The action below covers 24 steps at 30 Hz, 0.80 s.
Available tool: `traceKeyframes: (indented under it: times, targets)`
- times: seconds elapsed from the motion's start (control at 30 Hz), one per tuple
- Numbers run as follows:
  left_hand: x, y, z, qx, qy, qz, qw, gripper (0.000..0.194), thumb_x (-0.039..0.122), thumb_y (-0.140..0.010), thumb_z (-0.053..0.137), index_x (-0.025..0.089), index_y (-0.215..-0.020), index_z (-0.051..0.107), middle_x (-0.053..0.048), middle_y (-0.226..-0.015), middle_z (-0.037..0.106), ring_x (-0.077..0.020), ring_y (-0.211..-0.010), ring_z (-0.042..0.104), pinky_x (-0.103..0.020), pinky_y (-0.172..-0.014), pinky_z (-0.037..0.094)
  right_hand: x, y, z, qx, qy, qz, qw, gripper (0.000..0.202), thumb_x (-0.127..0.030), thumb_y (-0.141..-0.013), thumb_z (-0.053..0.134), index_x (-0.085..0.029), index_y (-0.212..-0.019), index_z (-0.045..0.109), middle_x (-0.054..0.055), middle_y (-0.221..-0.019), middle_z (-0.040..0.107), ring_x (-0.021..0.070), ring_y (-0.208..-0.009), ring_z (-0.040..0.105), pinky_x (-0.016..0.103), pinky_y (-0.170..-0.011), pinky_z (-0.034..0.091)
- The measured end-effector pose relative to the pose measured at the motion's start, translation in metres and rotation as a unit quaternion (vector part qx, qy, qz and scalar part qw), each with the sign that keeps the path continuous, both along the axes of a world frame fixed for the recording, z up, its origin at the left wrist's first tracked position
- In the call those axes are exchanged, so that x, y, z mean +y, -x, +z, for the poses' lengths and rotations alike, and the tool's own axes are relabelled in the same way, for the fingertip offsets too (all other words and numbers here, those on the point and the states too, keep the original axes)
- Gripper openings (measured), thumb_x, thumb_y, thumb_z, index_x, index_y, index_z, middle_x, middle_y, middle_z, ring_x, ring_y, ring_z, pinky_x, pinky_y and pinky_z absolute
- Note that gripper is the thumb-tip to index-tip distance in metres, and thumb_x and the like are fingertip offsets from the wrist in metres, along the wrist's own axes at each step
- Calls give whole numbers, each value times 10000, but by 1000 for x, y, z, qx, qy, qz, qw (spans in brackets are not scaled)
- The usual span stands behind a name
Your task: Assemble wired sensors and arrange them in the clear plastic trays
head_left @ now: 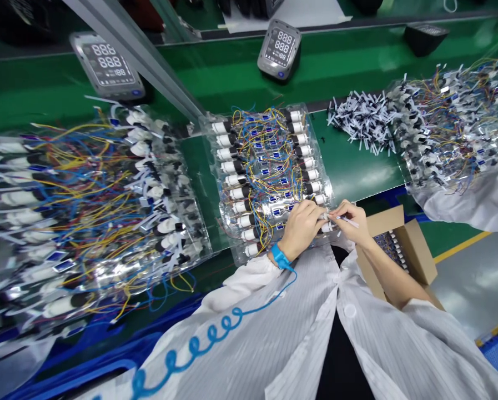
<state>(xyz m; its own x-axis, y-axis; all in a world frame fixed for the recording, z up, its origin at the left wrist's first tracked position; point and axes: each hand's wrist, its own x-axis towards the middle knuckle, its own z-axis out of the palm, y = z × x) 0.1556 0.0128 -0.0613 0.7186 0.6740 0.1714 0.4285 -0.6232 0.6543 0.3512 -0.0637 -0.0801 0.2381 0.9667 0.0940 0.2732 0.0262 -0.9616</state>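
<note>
While the left hand [301, 228] pinches a white cylindrical part [324, 215] at the clear plastic tray [320, 166]'s near right corner, the right hand [352, 214] grips a white strip [352, 223]; fine fingertip handling, seemingly requiring steadiness.

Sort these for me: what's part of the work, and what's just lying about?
Seemingly in the work:
- white part, in the left hand
- white strip, at the right hand
- middle clear plastic tray of wired parts
- probably the pile of similar strips

Seemingly lying about:
- two digital display units
</note>
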Motion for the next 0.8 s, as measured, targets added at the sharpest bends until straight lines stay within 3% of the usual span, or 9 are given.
traceKeyframes:
  times: [0.3, 0.5, 0.53, 0.63, 0.7, 0.8]
  targets:
    - [0, 2, -7, -25, 2, -5, 1000, 217, 326, -1030, 663, 189, -1183, 732, -100, -1097, 759, -283, -1139, 612, -447, -981, 513, 11, -12, -1, -2, 0, 75, 997, 142, -346, -878, 834, -259, -795, 758, 37, -840, 781, 230, -839, 728, 391, -761, 560]
    - [3, 9, 20, 41, 4, -58, 997, 352, 371, -1030, 665, 189, -1331, 677, -114, -1241, 747, -294, -1191, 618, -472, -1029, 528, 9, -21, 11, -36, 19, 94, 995, 161, -402, -903, 816, -251, -883, 765, 53, -936, 774, 214, -851, 696, 369, -766, 546]
    - [3, 11, 26, 48, 1, -65, 997, 386, 378, -1029, 664, 188, -1365, 658, -124, -1303, 729, -298, -1221, 614, -482, -1054, 527, 7, -27, 12, -36, 27, 116, 992, 203, -420, -875, 844, -256, -976, 779, 62, -1007, 775, 214, -879, 691, 368, -785, 552]
    - [9, 15, 38, 61, -34, -56, 996, 365, 343, -1057, 604, 174, -1376, 655, -149, -1400, 680, -310, -1282, 595, -508, -1096, 520, 7, -64, 12, 18, 38, 186, 982, 599, -525, -729, 941, -250, -1228, 753, 115, -1268, 733, 243, -1021, 699, 379, -856, 585]
    - [16, 11, 41, 80, -61, -48, 994, 312, 296, -1078, 540, 158, -1311, 694, -150, -1335, 699, -312, -1244, 597, -509, -1078, 533, 19, -96, 7, 53, 35, 109, 992, 587, -621, -759, 877, -225, -1173, 749, 132, -1260, 736, 242, -1005, 713, 373, -843, 600]
    - [28, 0, 38, 134, -94, -74, 984, 307, 222, -1065, 514, 140, -1277, 722, -168, -1252, 701, -320, -1179, 590, -500, -1021, 560, 58, -134, -2, -13, 112, -105, 988, 414, -602, -904, 706, -198, -997, 718, 91, -980, 765, 174, -793, 699, 307, -741, 589]
